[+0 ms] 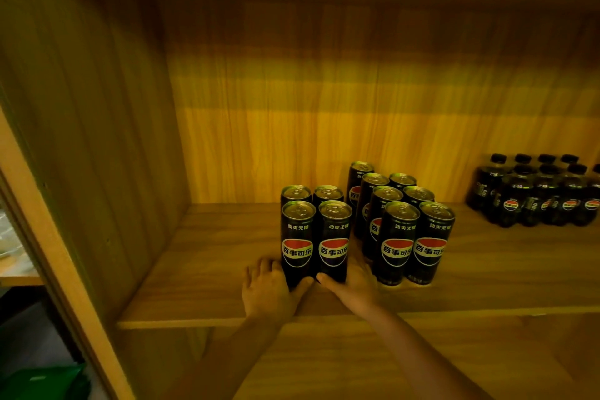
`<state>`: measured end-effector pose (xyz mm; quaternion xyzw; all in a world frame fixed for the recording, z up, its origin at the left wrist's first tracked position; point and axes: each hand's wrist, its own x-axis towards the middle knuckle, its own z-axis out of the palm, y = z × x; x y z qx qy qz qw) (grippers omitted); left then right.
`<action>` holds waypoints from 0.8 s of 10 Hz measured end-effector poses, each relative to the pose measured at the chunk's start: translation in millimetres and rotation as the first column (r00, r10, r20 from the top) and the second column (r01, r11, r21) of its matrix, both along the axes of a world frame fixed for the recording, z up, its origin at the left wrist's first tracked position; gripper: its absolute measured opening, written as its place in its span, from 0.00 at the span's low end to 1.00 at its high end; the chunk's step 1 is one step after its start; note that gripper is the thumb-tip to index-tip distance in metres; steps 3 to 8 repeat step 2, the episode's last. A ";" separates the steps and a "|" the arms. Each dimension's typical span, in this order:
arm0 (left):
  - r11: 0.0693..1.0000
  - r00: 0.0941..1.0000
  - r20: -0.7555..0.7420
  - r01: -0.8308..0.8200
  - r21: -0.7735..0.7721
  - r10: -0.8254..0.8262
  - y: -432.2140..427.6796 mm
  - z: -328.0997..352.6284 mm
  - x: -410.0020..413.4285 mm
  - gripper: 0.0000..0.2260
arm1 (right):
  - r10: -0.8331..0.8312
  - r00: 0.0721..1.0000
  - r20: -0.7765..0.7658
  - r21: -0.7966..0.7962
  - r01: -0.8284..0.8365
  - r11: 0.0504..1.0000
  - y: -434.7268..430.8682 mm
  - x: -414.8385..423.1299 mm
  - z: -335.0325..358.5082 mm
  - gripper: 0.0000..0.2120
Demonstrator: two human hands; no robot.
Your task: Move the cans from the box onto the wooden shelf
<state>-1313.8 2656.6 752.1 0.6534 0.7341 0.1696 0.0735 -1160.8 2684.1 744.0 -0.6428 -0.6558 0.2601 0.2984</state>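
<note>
We saw four black cans standing upright in a tight two-by-two block on the wooden shelf, near its front edge. The left hand was cupped against the block's left side, fingers curled behind the front-left can, thumb across its base. The right hand pressed the block's right side, thumb lying along the foot of the front-right can; its fingers were hidden in the narrow gap between this block and the next, so we could not tell how far they wrapped. Both hands were partly open, squeezing the block between them rather than closing around any single can.

Just to the right stood a bigger group of cans, seven that we could count, the rear ones mostly hidden behind the front pair. Farther right, a cluster of small dark bottles was cut off by the frame edge. The box was not in view. At lower left something green showed, too dim and cropped to identify. The picture was dim and soft throughout.
</note>
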 end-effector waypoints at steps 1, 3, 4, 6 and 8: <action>0.999 1.000 0.001 0.014 -0.046 -0.014 -3.6 5.6 -1.4 0.39 | -0.026 0.999 -0.038 -0.007 0.026 1.000 -5.8 0.2 4.7 0.43; 0.997 1.000 -0.021 -0.017 -0.082 0.016 -11.2 15.0 -15.5 0.44 | -0.058 0.994 -0.088 0.025 0.060 0.998 -18.6 3.8 13.7 0.47; 0.997 1.000 -0.021 -0.017 -0.082 0.016 -11.2 15.0 -15.5 0.44 | -0.058 0.994 -0.088 0.025 0.060 0.998 -18.6 3.8 13.7 0.47; 0.997 1.000 -0.021 -0.017 -0.082 0.016 -11.2 15.0 -15.5 0.44 | -0.058 0.994 -0.088 0.025 0.060 0.998 -18.6 3.8 13.7 0.47; 0.997 1.000 -0.021 -0.017 -0.082 0.016 -11.2 15.0 -15.5 0.44 | -0.058 0.994 -0.088 0.025 0.060 0.998 -18.6 3.8 13.7 0.47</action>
